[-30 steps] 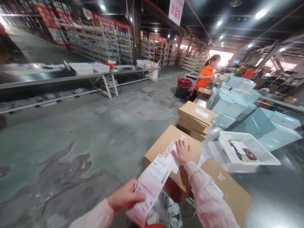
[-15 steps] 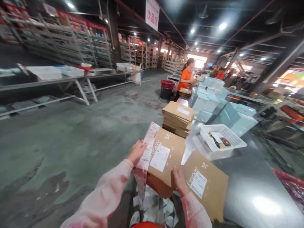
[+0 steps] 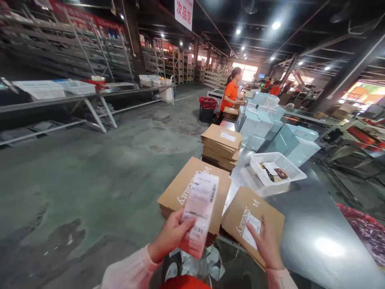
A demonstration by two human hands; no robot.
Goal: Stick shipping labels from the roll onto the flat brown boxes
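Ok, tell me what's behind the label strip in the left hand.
Behind the label strip is the top of a brown cardboard stack; white lettering shows beside it. Whatever the strip covers there, including any label, cannot be seen.

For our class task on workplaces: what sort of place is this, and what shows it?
Probably a warehouse packing area: there is long metal shelving, a stack of flat brown packages, and a strip of barcoded labels in the person's left hand.
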